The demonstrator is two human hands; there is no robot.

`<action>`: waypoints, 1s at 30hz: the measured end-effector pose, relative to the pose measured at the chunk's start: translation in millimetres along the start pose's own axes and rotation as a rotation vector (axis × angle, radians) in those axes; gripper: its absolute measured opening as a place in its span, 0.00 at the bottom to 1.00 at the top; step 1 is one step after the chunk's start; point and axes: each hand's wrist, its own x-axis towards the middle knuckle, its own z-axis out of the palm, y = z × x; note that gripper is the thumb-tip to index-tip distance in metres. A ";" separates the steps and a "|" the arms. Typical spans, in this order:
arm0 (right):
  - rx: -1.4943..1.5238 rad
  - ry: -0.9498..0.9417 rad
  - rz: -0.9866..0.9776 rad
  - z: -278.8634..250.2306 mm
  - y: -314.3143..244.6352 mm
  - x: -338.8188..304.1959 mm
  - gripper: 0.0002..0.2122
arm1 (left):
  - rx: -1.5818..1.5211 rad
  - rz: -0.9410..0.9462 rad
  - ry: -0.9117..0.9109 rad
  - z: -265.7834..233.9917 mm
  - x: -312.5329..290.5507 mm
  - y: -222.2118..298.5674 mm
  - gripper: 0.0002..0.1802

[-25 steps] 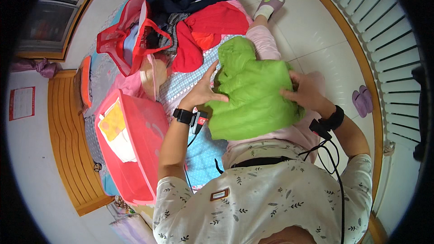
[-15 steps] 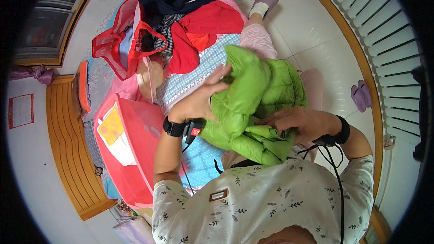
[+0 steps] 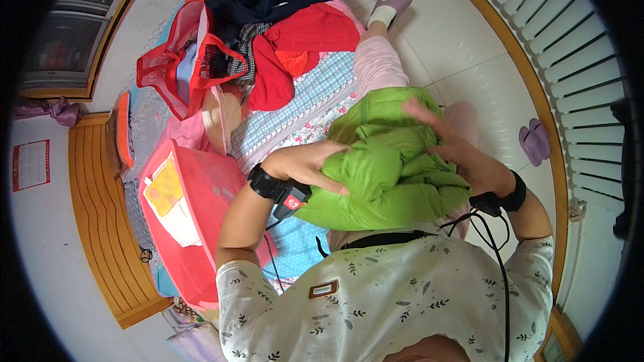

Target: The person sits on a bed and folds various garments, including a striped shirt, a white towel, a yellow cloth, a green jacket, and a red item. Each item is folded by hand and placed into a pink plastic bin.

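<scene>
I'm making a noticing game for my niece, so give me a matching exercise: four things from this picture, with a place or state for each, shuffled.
Things:
1. Green padded garment
2. Pink tub
3. Pair of purple slippers
4. Red mesh bag

Places and states:
A. On the tiled floor, near the white radiator
B. To the left of the red garment in the picture
C. Touched by the left hand
D. Holding a yellow-and-white cloth

Right pairs: 1-C, 2-D, 3-A, 4-B
</scene>
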 end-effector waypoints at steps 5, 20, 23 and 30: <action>0.296 -0.214 0.331 4.0 17.1 -30.6 0.25 | 0.025 -0.032 0.083 -3.6 -2.6 -19.5 0.38; 0.689 0.643 0.902 5.0 81.1 -21.0 0.20 | -1.025 -0.215 1.001 46.6 -32.2 -143.6 0.35; 0.505 0.639 0.805 2.8 78.8 -18.6 0.21 | -0.962 -0.003 1.167 48.2 -25.9 -134.6 0.25; 0.005 0.267 1.176 3.4 111.6 -19.8 0.27 | -0.437 -0.158 1.454 29.8 -10.7 -186.0 0.27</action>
